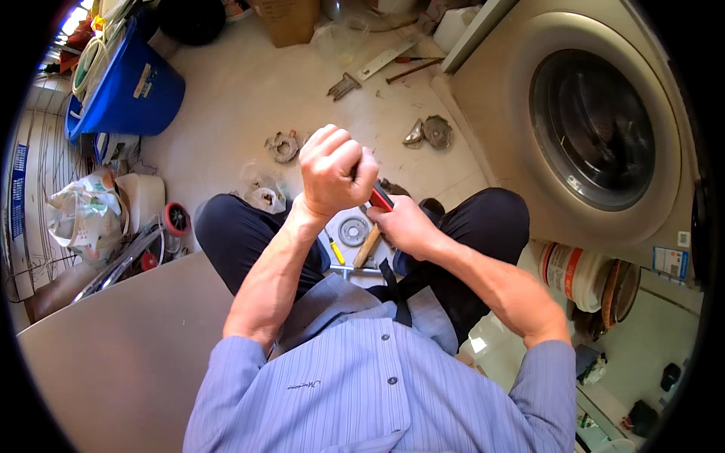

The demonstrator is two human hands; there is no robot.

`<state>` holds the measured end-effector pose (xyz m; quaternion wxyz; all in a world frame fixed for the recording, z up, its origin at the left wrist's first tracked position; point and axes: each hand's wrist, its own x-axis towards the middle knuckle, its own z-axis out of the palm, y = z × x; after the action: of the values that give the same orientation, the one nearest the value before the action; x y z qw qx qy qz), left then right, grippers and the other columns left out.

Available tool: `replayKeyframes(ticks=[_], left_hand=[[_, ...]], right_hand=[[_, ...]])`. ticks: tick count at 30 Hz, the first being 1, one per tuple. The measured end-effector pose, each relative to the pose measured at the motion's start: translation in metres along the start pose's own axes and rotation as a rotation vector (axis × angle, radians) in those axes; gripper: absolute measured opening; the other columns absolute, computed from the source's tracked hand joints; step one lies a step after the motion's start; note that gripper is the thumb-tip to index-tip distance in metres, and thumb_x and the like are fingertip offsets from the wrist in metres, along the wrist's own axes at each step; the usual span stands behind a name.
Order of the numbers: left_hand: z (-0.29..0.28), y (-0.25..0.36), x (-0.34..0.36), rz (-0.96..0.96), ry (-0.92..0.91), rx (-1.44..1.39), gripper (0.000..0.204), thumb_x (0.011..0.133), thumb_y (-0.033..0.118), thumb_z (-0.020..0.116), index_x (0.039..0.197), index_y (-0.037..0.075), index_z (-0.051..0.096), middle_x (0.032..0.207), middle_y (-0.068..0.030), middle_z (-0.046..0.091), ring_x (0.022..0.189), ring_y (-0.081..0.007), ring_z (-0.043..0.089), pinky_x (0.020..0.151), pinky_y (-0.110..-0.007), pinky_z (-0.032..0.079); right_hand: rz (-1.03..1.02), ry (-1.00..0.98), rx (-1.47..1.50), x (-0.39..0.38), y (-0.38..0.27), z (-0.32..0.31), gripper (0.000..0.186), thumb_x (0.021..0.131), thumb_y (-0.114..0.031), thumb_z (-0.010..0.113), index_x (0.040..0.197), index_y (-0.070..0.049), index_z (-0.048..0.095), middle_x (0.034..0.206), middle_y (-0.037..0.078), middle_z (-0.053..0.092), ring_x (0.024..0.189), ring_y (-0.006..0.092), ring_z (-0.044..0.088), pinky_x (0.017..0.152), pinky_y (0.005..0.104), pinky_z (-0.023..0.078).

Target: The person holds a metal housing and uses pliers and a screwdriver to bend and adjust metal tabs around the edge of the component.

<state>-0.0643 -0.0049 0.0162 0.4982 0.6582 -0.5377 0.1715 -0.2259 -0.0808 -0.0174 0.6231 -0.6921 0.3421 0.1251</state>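
Tool, red and black, is held in curled right hand, near left hand, closed as fist; its content I cannot tell. Shirt has stitched script; bucket and washer carry labels.

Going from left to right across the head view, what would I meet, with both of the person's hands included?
Blue bucket → ring-shaped metal piece on the floor → left hand, closed in a fist → right hand, gripping a red-and-black handle → round washing machine door.
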Motion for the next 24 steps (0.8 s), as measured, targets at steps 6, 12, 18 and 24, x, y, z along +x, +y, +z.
replayKeyframes(ticks=[6,12,18,24], left_hand=[[0.016,-0.002,0.013,-0.263,0.113,-0.151,0.029,0.077,0.000,0.061,0.056,0.000,0.042,0.054,-0.0126,0.037,0.048,-0.0266,0.037,0.048,-0.038,0.031],[0.026,-0.023,0.014,-0.721,0.306,-0.523,0.037,0.089,0.009,0.058,0.058,0.001,0.040,0.055,0.0031,0.038,0.053,-0.0059,0.034,0.048,-0.031,0.024],[0.023,-0.037,0.004,-0.867,0.391,-0.577,0.039,0.089,0.014,0.060,0.055,0.006,0.043,0.055,0.0021,0.041,0.052,-0.0076,0.034,0.051,-0.030,0.025],[0.011,-0.012,0.004,-0.359,0.187,-0.205,0.029,0.080,-0.001,0.062,0.058,0.000,0.043,0.055,-0.0117,0.037,0.050,-0.0226,0.037,0.048,-0.037,0.031]], right_hand=[[-0.121,0.159,-0.116,-0.007,-0.010,-0.002,0.018,0.089,-0.015,0.061,0.090,0.003,0.063,0.079,0.030,0.063,0.077,0.0476,0.062,0.072,0.0497,0.049],[-0.217,0.299,-0.216,0.001,-0.004,0.005,0.015,0.086,-0.010,0.058,0.091,0.003,0.065,0.083,0.032,0.065,0.086,0.0509,0.065,0.078,0.0554,0.051],[-0.251,0.382,-0.403,0.014,-0.001,0.001,0.018,0.086,-0.009,0.056,0.097,0.002,0.066,0.083,0.033,0.068,0.088,0.0512,0.067,0.083,0.0576,0.052],[-0.150,0.303,-0.349,0.009,0.000,0.001,0.019,0.090,-0.012,0.057,0.099,0.001,0.067,0.088,0.034,0.067,0.093,0.0524,0.065,0.083,0.0594,0.051]])
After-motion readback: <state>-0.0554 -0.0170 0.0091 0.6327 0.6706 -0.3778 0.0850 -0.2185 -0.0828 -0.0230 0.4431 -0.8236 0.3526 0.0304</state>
